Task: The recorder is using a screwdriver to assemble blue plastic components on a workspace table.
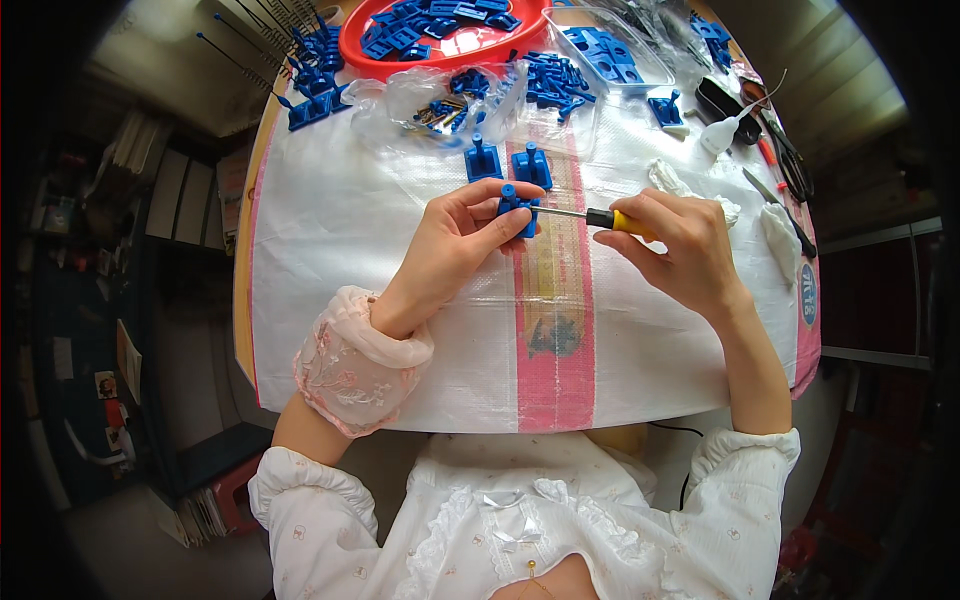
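Between the thumb and fingers of my left hand (pixel 455 232) is a small blue plastic part (pixel 509 193) with a round-topped post; my fingertips cover some of it. My right hand (pixel 685 240) is closed around the yellow and black handle of a screwdriver (pixel 560 211). Its metal shaft points left, and the tip meets the side of the blue part. Just beyond my left fingers, two similar blue parts, one on the left (pixel 482 158) and one on the right (pixel 532 164), stand upright on the white woven sheet (pixel 430 370).
A red basin (pixel 362 62) of blue pieces stands at the back, near a plastic bag (pixel 400 112) of brass-coloured hardware. Clear tray (pixel 655 78) contents are blue plates. Blue parts with springs (pixel 318 75) crowd the far left. Scissors (pixel 790 165) and a white squeeze bottle (pixel 718 136) lie right.
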`<control>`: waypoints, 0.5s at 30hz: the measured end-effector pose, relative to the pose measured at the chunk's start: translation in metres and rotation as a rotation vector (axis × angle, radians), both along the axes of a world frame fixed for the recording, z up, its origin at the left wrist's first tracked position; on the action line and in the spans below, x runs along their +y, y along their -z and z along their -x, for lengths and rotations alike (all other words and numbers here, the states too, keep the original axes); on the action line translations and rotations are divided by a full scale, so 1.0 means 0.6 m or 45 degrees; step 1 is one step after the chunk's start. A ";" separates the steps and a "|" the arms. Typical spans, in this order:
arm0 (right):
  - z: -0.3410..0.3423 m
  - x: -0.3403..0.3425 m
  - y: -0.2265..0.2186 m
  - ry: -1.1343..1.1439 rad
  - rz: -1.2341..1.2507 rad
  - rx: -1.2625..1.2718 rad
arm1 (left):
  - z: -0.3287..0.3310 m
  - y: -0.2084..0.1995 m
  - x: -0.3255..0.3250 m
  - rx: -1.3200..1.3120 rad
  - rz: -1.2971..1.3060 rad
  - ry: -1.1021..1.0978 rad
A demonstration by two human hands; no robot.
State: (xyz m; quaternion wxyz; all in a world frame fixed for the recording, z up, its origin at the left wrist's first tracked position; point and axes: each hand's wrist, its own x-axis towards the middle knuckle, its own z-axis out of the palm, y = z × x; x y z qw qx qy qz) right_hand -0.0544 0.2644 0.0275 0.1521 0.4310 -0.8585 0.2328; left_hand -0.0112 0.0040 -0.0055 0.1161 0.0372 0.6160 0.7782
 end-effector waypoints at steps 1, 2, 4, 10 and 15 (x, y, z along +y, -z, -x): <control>0.000 0.000 0.000 -0.003 0.005 0.001 | 0.000 0.000 0.000 -0.002 -0.004 -0.003; 0.000 -0.001 0.000 -0.002 0.004 -0.004 | -0.001 0.000 0.000 -0.004 -0.008 -0.006; 0.000 0.000 -0.001 0.005 -0.003 -0.011 | 0.000 0.000 0.001 -0.003 -0.002 -0.006; 0.000 0.001 0.000 0.009 -0.003 -0.016 | 0.000 -0.002 0.002 -0.008 0.014 -0.005; -0.001 0.002 -0.001 0.020 -0.045 -0.044 | -0.001 -0.002 0.000 0.004 0.012 -0.007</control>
